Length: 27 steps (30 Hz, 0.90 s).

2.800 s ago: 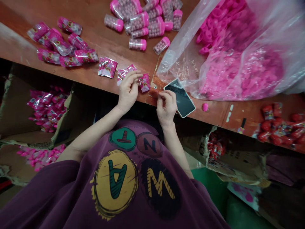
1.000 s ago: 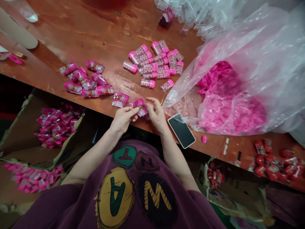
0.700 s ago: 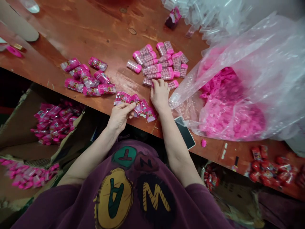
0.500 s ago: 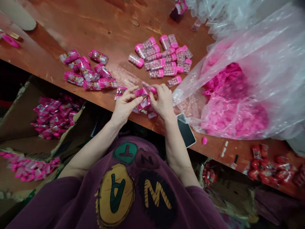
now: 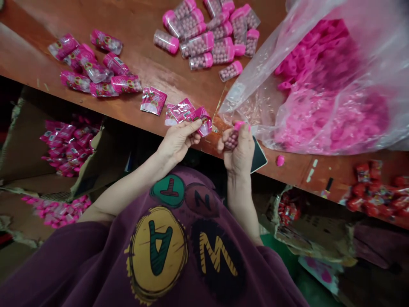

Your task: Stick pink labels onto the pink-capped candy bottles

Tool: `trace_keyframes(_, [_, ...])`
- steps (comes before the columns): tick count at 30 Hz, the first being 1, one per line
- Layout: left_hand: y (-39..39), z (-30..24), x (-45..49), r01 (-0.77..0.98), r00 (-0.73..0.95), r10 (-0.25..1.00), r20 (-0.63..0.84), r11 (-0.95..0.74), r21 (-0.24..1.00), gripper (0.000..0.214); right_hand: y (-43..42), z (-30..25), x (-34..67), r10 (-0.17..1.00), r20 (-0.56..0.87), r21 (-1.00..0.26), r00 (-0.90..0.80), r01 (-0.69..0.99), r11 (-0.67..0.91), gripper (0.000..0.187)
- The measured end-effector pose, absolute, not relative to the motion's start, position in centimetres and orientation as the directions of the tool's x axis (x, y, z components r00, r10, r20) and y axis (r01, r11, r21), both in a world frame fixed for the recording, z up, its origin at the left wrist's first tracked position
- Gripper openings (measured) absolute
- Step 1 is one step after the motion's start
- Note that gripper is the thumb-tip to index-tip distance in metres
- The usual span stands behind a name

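My left hand (image 5: 177, 140) pinches a pink printed wrapper sleeve (image 5: 202, 120) at the near edge of the wooden table (image 5: 140, 30). Two more flat wrappers (image 5: 153, 100) lie just left of it on the wood. My right hand (image 5: 238, 149) is closed round a small clear candy tube with a pink cap (image 5: 233, 135), held upright a little right of the wrapper. A cluster of the same candy tubes (image 5: 211, 38) lies farther up the table. Wrapped tubes (image 5: 92, 68) sit in a pile at the left.
A big clear plastic bag of pink caps (image 5: 319, 81) fills the right of the table. A dark phone (image 5: 259, 157) lies under my right hand, a loose pink cap (image 5: 280, 160) beside it. Cardboard boxes of pink packs (image 5: 64, 145) stand below left; red packs (image 5: 373, 192) at the right.
My right hand reached up to the tube cluster, took one tube and drew it back to the table edge. My left hand kept hold of a wrapper. The view tilted down.
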<state>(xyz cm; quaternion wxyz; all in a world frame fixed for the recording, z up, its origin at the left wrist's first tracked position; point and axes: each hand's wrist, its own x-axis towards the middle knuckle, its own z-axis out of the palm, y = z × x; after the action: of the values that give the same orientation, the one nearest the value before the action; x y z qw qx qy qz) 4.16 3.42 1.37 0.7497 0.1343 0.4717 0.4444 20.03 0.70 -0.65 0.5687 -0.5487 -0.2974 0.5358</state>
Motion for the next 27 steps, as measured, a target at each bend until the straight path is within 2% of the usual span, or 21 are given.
trace_keyframes(5, [2.8,0.8,4.9,-0.518,0.072,0.795,-0.602,0.545,0.659,0.037,-2.2,0.3,18.8,0.957,-0.288,-0.892,0.038,-0.374,-0.253,0.060])
trace_keyframes(8, [2.2,0.7,5.3,-0.449,0.076,0.792,-0.606,0.570,0.688,0.041,-3.0,-0.6,17.6,0.963,-0.268,-0.898,0.036,-0.372,-0.236,0.060])
trace_keyframes(14, [1.8,0.3,5.2,-0.408,0.092,0.808,-0.582,0.564,0.718,0.039,-4.0,-1.7,17.7,0.971,-0.241,-0.942,0.009,-0.245,-0.231,0.051])
trace_keyframes(18, [1.5,0.2,4.9,-0.413,0.143,0.804,-0.577,0.578,0.704,0.034,-4.1,-2.0,18.5,0.983,-0.153,-0.984,0.101,-0.107,-0.142,0.042])
trace_keyframes(22, [1.1,0.3,4.8,-0.398,0.170,0.793,-0.586,0.599,0.695,0.030,-3.9,-3.0,19.0,0.967,0.051,-0.981,0.251,0.193,0.001,0.042])
trace_keyframes(24, [1.0,0.5,4.8,-0.377,0.182,0.781,-0.597,0.616,0.691,0.030,-4.0,-3.5,19.1,0.954,0.139,-0.948,0.267,0.313,0.051,0.046])
trace_keyframes(27, [0.8,0.9,5.0,-0.359,0.192,0.781,-0.594,0.619,0.698,0.031,-4.0,-3.9,19.5,0.963,0.113,-0.952,0.243,0.305,0.035,0.051])
